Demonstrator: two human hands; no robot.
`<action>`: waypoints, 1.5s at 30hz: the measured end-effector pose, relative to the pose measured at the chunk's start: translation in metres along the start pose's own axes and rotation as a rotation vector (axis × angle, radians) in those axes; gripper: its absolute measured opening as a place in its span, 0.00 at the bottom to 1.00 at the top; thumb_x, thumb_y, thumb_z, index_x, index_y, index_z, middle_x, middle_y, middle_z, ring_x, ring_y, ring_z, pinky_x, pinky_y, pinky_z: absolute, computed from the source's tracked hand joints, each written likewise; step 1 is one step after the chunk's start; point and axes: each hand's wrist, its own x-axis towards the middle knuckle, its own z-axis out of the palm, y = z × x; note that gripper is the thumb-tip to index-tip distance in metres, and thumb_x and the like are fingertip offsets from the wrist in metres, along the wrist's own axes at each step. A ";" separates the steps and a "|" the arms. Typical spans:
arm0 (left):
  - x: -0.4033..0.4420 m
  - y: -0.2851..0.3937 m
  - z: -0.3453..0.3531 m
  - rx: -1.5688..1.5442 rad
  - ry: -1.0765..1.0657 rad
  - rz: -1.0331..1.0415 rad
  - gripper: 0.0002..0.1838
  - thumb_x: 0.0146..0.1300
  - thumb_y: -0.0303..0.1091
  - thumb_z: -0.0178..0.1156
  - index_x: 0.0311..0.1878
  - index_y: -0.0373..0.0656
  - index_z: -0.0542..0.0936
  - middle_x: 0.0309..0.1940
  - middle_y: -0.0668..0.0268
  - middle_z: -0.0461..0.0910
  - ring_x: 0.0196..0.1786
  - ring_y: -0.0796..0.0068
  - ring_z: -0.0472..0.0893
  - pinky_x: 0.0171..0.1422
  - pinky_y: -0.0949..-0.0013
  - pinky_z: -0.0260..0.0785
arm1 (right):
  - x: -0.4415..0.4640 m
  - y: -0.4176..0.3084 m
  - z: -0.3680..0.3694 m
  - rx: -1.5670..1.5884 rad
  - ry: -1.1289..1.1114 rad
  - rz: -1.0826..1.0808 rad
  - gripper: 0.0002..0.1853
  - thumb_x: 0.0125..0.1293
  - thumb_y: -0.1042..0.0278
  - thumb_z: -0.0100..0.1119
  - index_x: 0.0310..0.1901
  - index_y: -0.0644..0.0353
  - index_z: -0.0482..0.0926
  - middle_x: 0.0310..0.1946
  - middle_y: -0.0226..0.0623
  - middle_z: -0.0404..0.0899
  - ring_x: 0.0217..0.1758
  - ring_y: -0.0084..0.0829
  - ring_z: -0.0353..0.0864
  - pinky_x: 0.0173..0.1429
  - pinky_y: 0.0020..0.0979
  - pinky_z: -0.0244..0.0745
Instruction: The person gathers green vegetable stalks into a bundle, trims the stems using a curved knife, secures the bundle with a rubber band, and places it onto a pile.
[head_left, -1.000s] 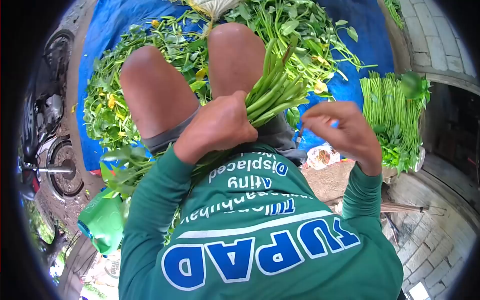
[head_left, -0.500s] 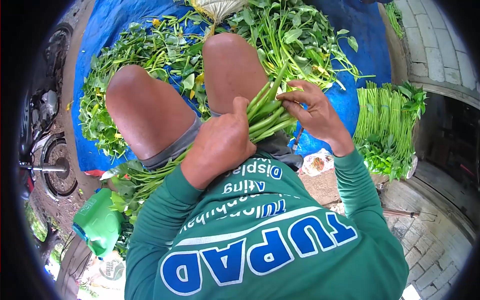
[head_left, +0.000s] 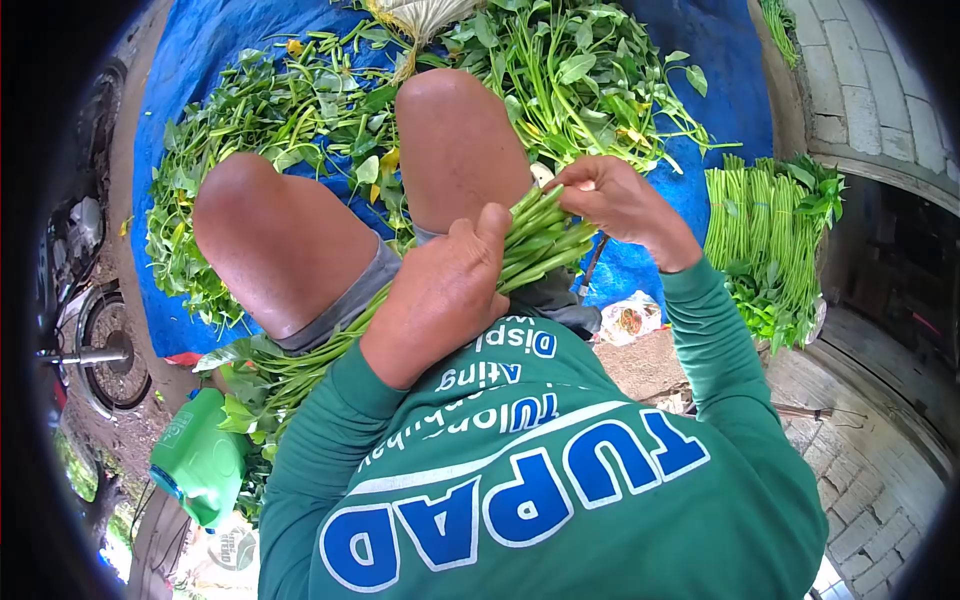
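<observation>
My left hand point(head_left: 437, 290) is wrapped round a bundle of green stems point(head_left: 545, 240) across my lap. The cut ends point up and right, and the leafy ends point(head_left: 255, 385) trail to the lower left under my forearm. At the upper edge of the stem ends, my right hand point(head_left: 610, 195) has its thumb and fingers pinched together. Whatever those fingertips hold is too small to make out. Loose leafy greens point(head_left: 570, 80) lie past my knees on a blue tarp point(head_left: 740, 90).
Tied bundles of long green stems point(head_left: 765, 220) stand at the right. A green plastic jug point(head_left: 200, 455) sits at lower left, near a motorcycle wheel point(head_left: 115, 350). A pale sack point(head_left: 420, 18) is at the top. Paving point(head_left: 860, 480) shows at lower right.
My right hand has come in from the right to the stem ends and its fingers have closed there. My left hand keeps its hold on the bundle. The view has shifted slightly.
</observation>
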 end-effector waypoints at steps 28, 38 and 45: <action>0.018 0.005 -0.001 0.136 -0.037 -0.159 0.29 0.51 0.32 0.73 0.50 0.31 0.68 0.30 0.35 0.84 0.36 0.28 0.87 0.42 0.34 0.79 | -0.051 0.000 0.019 -0.408 0.633 -0.740 0.10 0.62 0.70 0.75 0.45 0.57 0.93 0.48 0.40 0.86 0.55 0.46 0.83 0.60 0.45 0.80; 0.017 0.006 0.000 0.148 -0.015 -0.170 0.31 0.50 0.34 0.74 0.51 0.31 0.68 0.30 0.35 0.84 0.36 0.28 0.87 0.43 0.35 0.80 | -0.045 -0.011 -0.033 -0.438 -0.055 -0.347 0.21 0.73 0.54 0.73 0.57 0.62 0.89 0.54 0.44 0.83 0.63 0.44 0.81 0.67 0.41 0.75; 0.014 -0.030 -0.033 -0.521 -0.096 -0.182 0.36 0.52 0.33 0.77 0.64 0.30 0.76 0.50 0.45 0.87 0.52 0.50 0.88 0.60 0.53 0.79 | -0.038 0.017 -0.014 0.716 0.499 -0.394 0.30 0.74 0.57 0.75 0.71 0.64 0.80 0.54 0.42 0.88 0.57 0.33 0.88 0.64 0.32 0.81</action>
